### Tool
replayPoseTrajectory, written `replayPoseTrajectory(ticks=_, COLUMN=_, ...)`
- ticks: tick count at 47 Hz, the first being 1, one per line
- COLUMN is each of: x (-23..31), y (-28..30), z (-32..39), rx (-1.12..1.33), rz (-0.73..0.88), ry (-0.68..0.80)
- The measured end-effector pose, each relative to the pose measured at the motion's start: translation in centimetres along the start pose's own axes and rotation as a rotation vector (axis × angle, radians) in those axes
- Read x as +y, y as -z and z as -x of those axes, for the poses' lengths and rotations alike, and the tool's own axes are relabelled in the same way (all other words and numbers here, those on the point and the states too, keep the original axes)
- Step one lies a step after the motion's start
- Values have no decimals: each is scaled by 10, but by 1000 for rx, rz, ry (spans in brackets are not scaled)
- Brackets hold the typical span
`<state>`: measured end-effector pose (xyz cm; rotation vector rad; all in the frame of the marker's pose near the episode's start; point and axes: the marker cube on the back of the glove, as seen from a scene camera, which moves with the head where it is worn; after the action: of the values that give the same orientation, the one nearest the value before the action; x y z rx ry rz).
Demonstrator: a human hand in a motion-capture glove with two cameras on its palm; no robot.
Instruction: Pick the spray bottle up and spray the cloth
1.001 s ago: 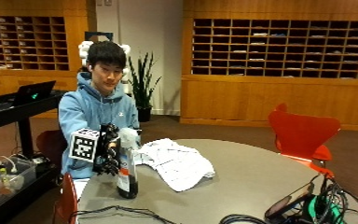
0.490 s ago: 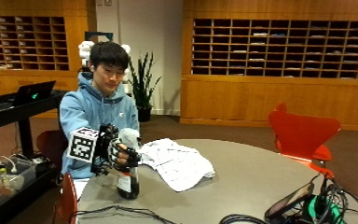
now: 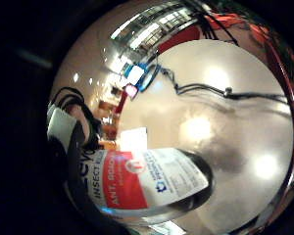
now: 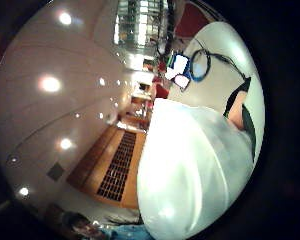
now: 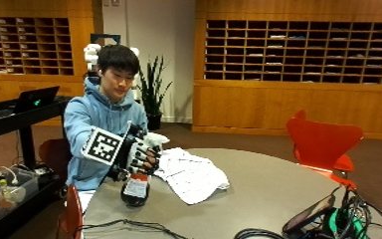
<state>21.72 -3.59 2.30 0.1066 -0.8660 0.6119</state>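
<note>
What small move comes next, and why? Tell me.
Probably turn the spray bottle so its nozzle faces the cloth. The gloved right hand grips the bottle's top, the bottle looks lifted just off the table, and the cloth lies right beside it, not yet aimed at.

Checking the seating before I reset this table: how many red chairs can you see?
2: one red chair at the table's far right side, another red chair at the near left edge. Others may be hidden.
</note>
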Motion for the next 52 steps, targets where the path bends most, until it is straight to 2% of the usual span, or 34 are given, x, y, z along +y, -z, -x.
replayPoseTrajectory(ticks=13, x=12, y=-11, z=60, rx=265, rz=285, ry=197)
replayPoseTrajectory(ticks=25, x=22, y=-26, z=132, rx=689, rz=477, ry=305)
replayPoseTrajectory(ticks=39, x=41, y=-60, z=180, rx=1135, rz=571, ry=371)
replayPoseTrajectory(ticks=52, x=48, y=-86, z=182, rx=1318, rz=602, ry=386)
